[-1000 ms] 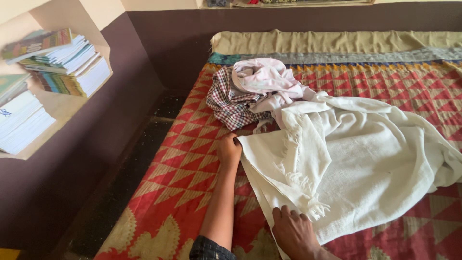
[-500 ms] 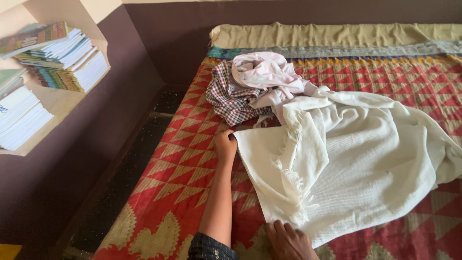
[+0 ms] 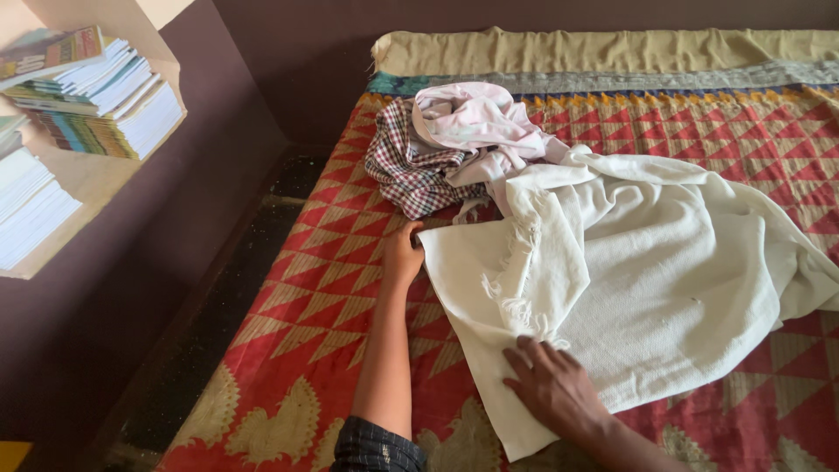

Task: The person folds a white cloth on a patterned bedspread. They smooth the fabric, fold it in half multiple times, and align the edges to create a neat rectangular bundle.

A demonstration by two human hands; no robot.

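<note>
A large white fringed cloth [image 3: 647, 271] lies spread and rumpled across a bed with a red and gold patterned cover [image 3: 315, 288]. My left hand [image 3: 404, 252] pinches the cloth's far left corner against the cover. Flat on the cloth's near part, fingers spread, rests my right hand [image 3: 552, 386], just below the fringed fold. Past the left hand sits a heap made of a red checked cloth [image 3: 411, 170] and a pale pink garment [image 3: 476, 127].
Stacks of books [image 3: 96, 105] fill a wall niche at the left. A dark floor strip [image 3: 218, 306] runs between the wall and the bed. A beige sheet [image 3: 612, 51] borders the bed's far end.
My right hand has moved up from the cloth's near edge onto its surface and flattened there. The left hand stays on the corner. The view has shifted slightly downward.
</note>
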